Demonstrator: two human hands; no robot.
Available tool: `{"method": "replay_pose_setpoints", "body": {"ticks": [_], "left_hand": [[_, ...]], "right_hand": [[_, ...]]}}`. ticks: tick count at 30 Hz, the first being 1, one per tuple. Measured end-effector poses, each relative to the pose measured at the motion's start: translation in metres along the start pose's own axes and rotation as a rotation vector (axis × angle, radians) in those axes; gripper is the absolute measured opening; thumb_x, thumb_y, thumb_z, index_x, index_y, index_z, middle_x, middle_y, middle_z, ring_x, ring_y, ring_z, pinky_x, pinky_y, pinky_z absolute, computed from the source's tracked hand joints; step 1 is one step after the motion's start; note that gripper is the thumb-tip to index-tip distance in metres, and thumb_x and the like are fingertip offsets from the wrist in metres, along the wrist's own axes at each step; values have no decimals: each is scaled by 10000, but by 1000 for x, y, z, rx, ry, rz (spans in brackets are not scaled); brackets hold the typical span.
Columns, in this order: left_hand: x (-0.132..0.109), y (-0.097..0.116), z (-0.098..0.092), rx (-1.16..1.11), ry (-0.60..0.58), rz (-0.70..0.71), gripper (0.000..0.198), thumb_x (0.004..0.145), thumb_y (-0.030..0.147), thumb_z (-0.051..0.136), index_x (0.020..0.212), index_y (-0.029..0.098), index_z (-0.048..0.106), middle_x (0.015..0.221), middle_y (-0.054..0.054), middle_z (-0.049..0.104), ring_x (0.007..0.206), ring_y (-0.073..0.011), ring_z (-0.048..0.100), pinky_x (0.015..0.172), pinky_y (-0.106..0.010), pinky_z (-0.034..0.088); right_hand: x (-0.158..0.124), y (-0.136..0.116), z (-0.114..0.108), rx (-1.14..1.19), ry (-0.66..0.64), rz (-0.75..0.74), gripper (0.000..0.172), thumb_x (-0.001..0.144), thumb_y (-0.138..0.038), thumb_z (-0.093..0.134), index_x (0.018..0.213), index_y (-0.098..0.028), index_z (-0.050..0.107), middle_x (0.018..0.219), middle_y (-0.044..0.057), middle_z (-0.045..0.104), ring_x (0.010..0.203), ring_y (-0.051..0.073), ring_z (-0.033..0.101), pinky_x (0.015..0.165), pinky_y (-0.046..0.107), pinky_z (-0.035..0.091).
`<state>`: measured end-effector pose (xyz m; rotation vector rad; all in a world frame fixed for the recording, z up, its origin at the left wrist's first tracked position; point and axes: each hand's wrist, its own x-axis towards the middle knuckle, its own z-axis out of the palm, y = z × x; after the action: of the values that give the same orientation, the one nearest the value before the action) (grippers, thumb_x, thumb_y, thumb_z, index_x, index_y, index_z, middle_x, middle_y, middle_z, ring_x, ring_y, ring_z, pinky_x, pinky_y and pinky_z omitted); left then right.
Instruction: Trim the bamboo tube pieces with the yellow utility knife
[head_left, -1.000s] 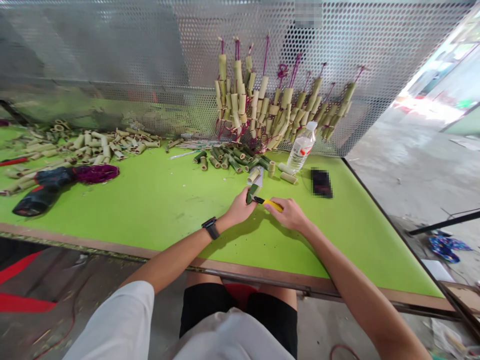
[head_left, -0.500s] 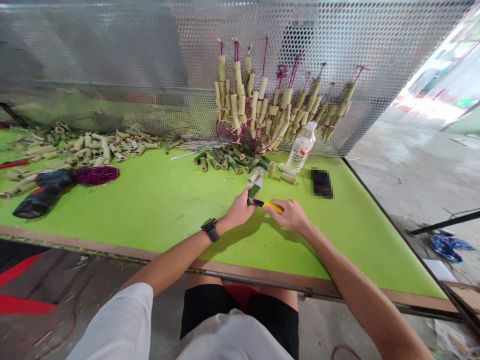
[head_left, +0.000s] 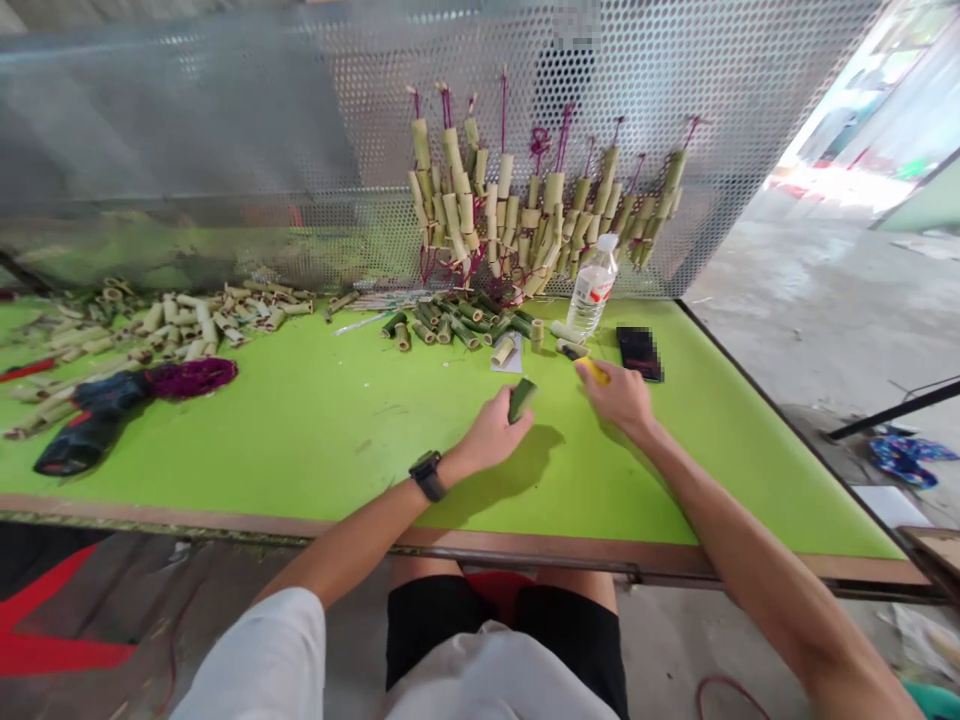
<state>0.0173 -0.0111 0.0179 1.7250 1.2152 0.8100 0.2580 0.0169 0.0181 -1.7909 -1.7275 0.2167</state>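
My left hand (head_left: 495, 432), a dark watch on its wrist, is closed round a short green bamboo piece (head_left: 522, 398) above the table. To the right, my right hand (head_left: 619, 393) grips a yellow-handled utility knife (head_left: 595, 371), its black tip pointing left, apart from the piece. Beyond the knife tip lie pale bamboo pieces (head_left: 564, 331). A pale bamboo tube (head_left: 502, 350) rests on a white paper (head_left: 512, 362) just past my left hand. Behind it is a pile of green bamboo pieces (head_left: 469, 322).
The lime-green table (head_left: 315, 430) backs onto a perforated metal panel (head_left: 330, 120) hung with strung bamboo bundles (head_left: 517, 215). A water bottle (head_left: 592, 290) and a dark phone-like object (head_left: 640, 354) stand right. Leftward are a power drill (head_left: 97, 420), purple string (head_left: 193, 379) and heaped bamboo (head_left: 180, 320).
My right hand has moved the knife away from the bamboo piece, up and to the right. My left hand has shifted slightly right and tilted the piece. The whole view has shifted slightly.
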Motion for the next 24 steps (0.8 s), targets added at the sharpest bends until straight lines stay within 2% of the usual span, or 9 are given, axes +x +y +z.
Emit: {"method": "replay_pose_setpoints", "body": {"ticks": [2, 5, 8, 11, 18, 24], "left_hand": [[1, -1, 3, -17, 14, 14, 280, 1010, 343, 673, 1245, 197, 627, 915, -39, 679, 778, -216, 629, 761, -360, 534], [10, -8, 2, -61, 132, -65, 309, 966, 293, 739, 1220, 192, 594, 1000, -53, 684, 923, -237, 654, 886, -381, 538], [17, -17, -3, -191, 137, -118, 369, 1007, 330, 733, 1291, 199, 536, 938, -19, 638, 828, -194, 619, 807, -339, 521], [20, -22, -4, -265, 87, -116, 336, 1051, 378, 704, 1288, 205, 541, 874, 7, 595, 712, -157, 554, 711, -310, 477], [25, -30, 1, -257, 128, -31, 258, 1045, 356, 715, 1236, 194, 651, 1030, -63, 712, 881, -214, 647, 837, -351, 516], [29, -33, 1, -232, 159, -31, 244, 1020, 348, 735, 1197, 190, 677, 975, -60, 716, 866, -226, 655, 866, -372, 536]], "right_hand": [[3, 0, -2, 20, 96, -28, 743, 1043, -810, 396, 904, -183, 771, 713, 99, 692, 607, 199, 542, 596, 319, 337], [-1, -7, 4, 36, -32, -95, 727, 1050, -791, 402, 900, -184, 772, 706, 86, 687, 604, 194, 543, 597, 315, 341], [-5, -9, 8, 25, -158, -125, 641, 1037, -740, 464, 1020, -197, 803, 766, 79, 733, 625, 201, 580, 607, 309, 366], [-6, -5, 6, 24, -214, -157, 610, 1037, -703, 480, 1151, -203, 812, 809, 74, 762, 641, 207, 612, 626, 311, 396], [-8, -9, 5, 12, -281, -211, 566, 1051, -654, 481, 1165, -220, 826, 764, 57, 748, 612, 197, 588, 622, 308, 376], [-10, -12, 9, 20, -335, -235, 547, 1060, -652, 492, 1142, -232, 833, 709, 46, 722, 587, 191, 561, 610, 303, 350]]}}
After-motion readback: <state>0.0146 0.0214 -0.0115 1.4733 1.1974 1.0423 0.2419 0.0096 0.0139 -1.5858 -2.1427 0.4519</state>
